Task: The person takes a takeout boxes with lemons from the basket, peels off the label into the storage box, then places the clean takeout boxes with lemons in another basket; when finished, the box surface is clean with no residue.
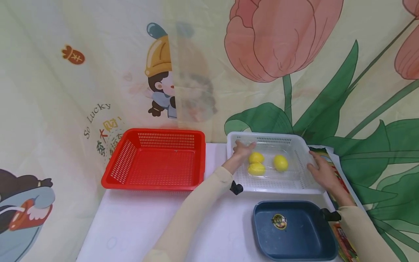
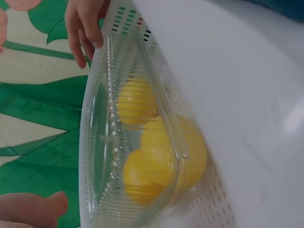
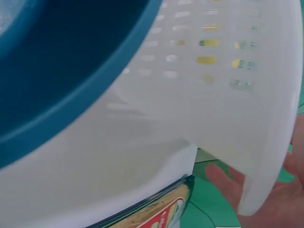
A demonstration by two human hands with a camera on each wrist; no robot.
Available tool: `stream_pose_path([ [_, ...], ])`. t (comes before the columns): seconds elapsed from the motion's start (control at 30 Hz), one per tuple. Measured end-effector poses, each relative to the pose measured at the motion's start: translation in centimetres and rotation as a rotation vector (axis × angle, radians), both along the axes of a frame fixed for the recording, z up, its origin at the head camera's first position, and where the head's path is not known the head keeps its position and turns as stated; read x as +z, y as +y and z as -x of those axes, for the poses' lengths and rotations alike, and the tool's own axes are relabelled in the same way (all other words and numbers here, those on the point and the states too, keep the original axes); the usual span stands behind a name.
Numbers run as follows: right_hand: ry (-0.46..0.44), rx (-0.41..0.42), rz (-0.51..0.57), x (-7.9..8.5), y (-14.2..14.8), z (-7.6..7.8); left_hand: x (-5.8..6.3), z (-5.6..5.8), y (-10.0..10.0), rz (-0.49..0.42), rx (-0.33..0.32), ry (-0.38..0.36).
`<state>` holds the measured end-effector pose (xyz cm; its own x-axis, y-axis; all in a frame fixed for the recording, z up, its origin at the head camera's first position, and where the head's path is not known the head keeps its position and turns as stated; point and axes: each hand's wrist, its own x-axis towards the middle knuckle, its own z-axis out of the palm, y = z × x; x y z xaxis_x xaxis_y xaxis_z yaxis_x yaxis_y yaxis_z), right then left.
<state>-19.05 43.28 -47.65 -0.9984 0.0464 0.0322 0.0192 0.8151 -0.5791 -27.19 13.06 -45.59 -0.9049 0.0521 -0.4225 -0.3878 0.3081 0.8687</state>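
A white perforated basket [image 1: 240, 182] stands at the right of the table, with a clear plastic box [image 1: 266, 149] inside it. Three yellow lemons [image 1: 280, 163] show within the box's outline; two lie together on the left, one on the right. My left hand [image 1: 241, 151] is over the basket's left end, near the box, thumb extended; its fingertips are partly hidden. In the left wrist view only its thumb [image 2: 35, 209] shows, apart from the lemons. My right hand [image 1: 324, 173] grips the basket's right rim, thumb on one side and fingers on the other.
An red perforated basket [image 1: 170, 169] sits to the left on the white table [image 1: 137, 225]. In front of the white basket is a dark blue basin [image 1: 298, 233] with a round sticker. Colourful packets [image 1: 343, 236] lie along the right edge. A printed curtain [image 1: 203, 72] hangs behind.
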Motion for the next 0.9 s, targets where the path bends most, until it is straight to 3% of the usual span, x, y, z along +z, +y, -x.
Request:
stream_pose_path([
  [0.4,0.112,-0.014,-0.05,0.5,-0.9,1.1,2.4,0.3,0.1,0.145,-0.066,0.196],
  [0.77,0.13,0.008,-0.052,1.2,-2.7,1.9,4.1,-0.8,-3.0,0.212,-0.201,0.463],
  [0.9,0.131,0.032,-0.04,1.5,-3.6,2.2,5.0,-1.3,-4.8,0.293,-0.233,0.567],
])
